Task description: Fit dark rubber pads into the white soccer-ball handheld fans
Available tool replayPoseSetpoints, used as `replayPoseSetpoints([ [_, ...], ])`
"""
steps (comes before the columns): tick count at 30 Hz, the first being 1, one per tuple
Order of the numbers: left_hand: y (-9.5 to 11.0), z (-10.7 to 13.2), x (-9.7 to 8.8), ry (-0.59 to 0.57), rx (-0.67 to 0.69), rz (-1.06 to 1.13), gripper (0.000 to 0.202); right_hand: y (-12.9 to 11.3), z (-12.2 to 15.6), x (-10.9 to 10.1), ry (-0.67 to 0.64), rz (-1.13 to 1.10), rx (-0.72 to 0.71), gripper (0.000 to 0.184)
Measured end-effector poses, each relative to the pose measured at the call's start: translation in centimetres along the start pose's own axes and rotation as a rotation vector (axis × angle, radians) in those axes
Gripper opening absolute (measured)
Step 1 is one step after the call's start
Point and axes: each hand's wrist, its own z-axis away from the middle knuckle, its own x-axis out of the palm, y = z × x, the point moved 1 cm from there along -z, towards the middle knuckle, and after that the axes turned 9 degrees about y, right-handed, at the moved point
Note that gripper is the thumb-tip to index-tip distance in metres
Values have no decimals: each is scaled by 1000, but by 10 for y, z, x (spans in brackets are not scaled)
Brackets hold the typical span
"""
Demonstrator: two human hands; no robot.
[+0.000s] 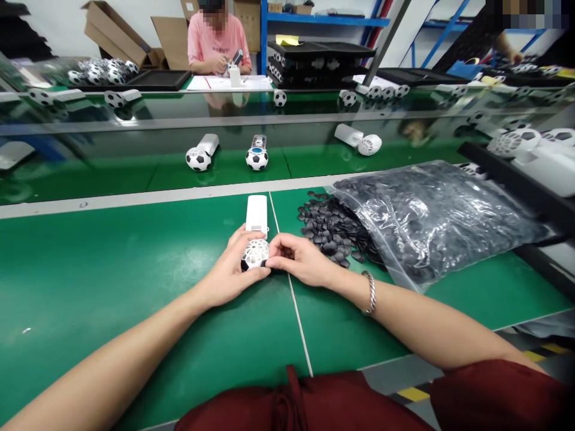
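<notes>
The left hand (233, 269) grips the soccer ball (255, 254), best held steady so the right hand (303, 260), fingertips pinched at its right edge, can work squarely; whether they hold a piece is hidden. The ball sits between both hands, its white handle (256, 212) just beyond, black pieces (330, 230) beyond the right hand.

A factory workshop: black parts (330, 227) are heaped at right on the near worktop (112, 257), ball units (199, 158) dot a belt (309, 149) beyond, and a co-worker (215, 39) is across it.
</notes>
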Motion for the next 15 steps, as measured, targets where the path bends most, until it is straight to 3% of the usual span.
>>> replayPoseSetpoints([
  [11, 3, 2, -3, 8, 78, -107, 46, -7, 6, 6, 69, 189, -86, 12],
  [13, 5, 4, -4, 23, 108, -152, 45, -19, 2, -7, -40, 235, -98, 12],
  [15, 2, 4, -4, 36, 94, -169, 44, -34, -12, -39, -135, 299, -128, 13],
])
